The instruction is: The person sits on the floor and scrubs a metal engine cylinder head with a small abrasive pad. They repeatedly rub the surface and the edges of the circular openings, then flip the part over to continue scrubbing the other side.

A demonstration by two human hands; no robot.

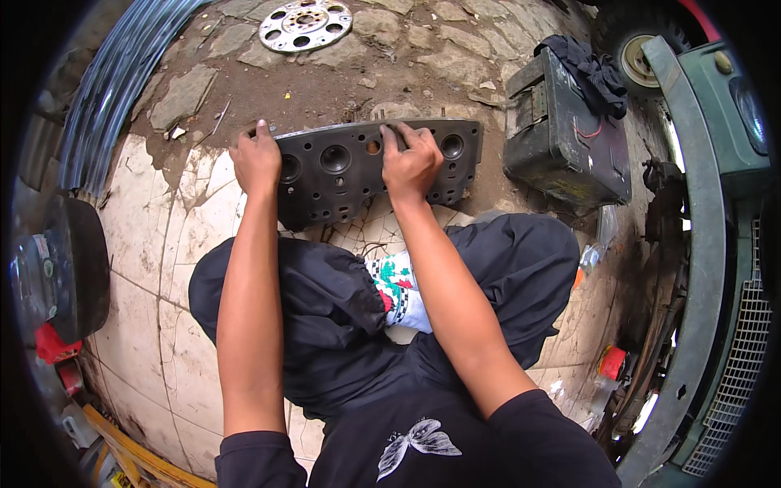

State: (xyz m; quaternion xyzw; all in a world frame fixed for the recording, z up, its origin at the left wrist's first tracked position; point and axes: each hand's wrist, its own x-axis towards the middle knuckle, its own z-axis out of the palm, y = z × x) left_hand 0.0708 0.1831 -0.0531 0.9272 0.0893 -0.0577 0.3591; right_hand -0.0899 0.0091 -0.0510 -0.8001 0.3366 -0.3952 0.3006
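Metal slab (358, 172) in grip, left hand (258, 161), right hand (413, 167); black case (565, 138), contents hidden

The metal block (366, 180) is charcoal grey, dotted with round black holes and one coppery-orange one (373, 148). Black trousers (512, 268) surround white socks (399, 286) patterned in green and red, with black-and-white checks. The black shirt (350, 455) carries a white butterfly print (423, 442). Cream tiles (187, 350) show dark crack lines beside brown soil (252, 89). The disc (325, 18) is silver, rusty at its middle. A black cloth (587, 73) tops the grey-black box (533, 134). Near the rim, the ridged sheets (126, 73) seem bluish grey.
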